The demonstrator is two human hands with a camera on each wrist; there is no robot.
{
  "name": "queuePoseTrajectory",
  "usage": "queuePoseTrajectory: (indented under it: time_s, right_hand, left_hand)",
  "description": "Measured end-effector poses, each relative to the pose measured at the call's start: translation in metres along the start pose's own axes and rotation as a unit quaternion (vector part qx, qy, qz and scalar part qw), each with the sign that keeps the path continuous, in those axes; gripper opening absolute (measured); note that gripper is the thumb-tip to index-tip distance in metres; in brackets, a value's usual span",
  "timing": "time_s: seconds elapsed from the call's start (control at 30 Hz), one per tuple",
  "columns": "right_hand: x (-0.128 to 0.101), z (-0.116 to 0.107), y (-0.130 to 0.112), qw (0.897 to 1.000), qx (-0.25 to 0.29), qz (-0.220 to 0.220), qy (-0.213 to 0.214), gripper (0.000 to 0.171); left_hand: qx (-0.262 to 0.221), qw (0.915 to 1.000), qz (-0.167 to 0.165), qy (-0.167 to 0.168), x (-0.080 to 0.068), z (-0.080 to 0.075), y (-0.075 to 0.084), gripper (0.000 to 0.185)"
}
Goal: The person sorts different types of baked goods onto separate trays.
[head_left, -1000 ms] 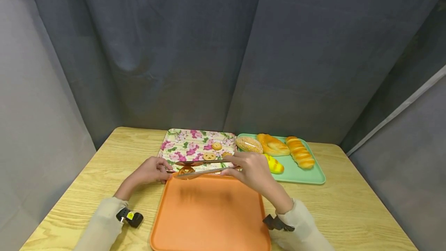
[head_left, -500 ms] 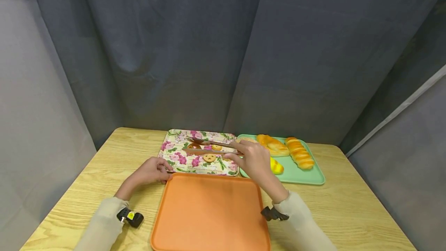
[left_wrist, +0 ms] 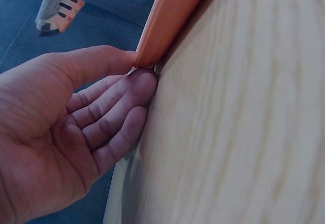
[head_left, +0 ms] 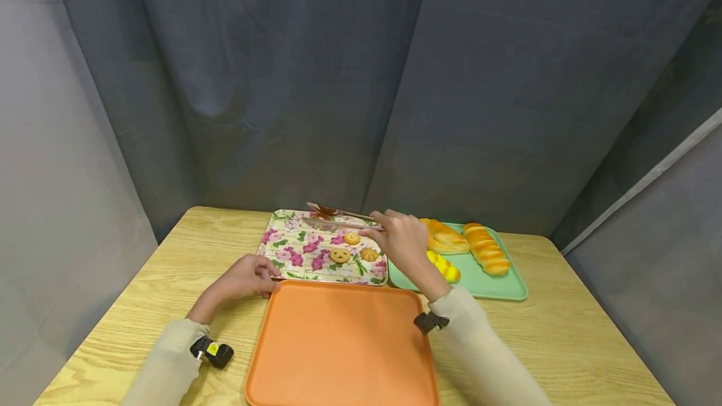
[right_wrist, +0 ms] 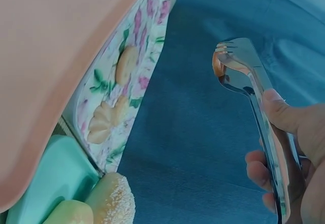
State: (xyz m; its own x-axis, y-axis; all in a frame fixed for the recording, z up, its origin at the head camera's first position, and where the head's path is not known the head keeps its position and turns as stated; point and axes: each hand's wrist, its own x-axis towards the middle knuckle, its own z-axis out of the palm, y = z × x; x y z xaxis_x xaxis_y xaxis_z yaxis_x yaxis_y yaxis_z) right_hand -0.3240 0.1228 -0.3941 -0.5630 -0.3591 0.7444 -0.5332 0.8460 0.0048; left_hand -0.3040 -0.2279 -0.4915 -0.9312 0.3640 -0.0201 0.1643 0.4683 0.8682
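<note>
My right hand (head_left: 403, 242) holds a pair of metal tongs (right_wrist: 283, 168), raised above the far part of the floral tray (head_left: 296, 257). Pinched in the fork-like tips of the tongs is a round brown cookie (right_wrist: 218, 64). My left hand (head_left: 248, 275) pinches the far left corner of the orange tray (head_left: 338, 343), thumb on the rim and fingers beneath, as the left wrist view shows. On the floral tray lie a face cookie (head_left: 340, 255), a shell-shaped cookie (head_left: 369, 254) and a small round cookie (head_left: 352, 238).
A green tray (head_left: 479, 287) at the right bears a long striped bread (head_left: 486, 249), a twisted bread (head_left: 444, 237) and a yellow bread (head_left: 445, 266). A sesame roll (right_wrist: 111, 201) there is hidden behind my right hand in the head view. Grey curtains (head_left: 293, 111) hang behind the table.
My right hand has carried the tongs and the cookie away from above the orange tray's far edge, to the back of the floral tray. The left hand stays at the corner.
</note>
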Motion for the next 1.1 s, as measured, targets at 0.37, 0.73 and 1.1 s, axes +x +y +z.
queuePoseTrajectory:
  time_s: [0.37, 0.73, 1.1]
  right_hand:
    - [0.005, 0.028, 0.009, 0.998, -0.03, 0.035, -0.033, 0.036]
    - [0.001, 0.05, 0.012, 0.992, -0.06, 0.068, -0.088, 0.039]
    - [-0.004, 0.063, 0.014, 0.986, -0.065, 0.087, -0.124, 0.035]
  left_hand:
    - [0.011, 0.9999, 0.002, 0.003, 0.0, 0.001, 0.0, 0.024]
    - [0.009, 1.0, 0.002, 0.003, 0.0, 0.001, 0.001, 0.026]
    - [0.001, 1.0, 0.004, 0.006, -0.001, 0.003, 0.003, 0.024]
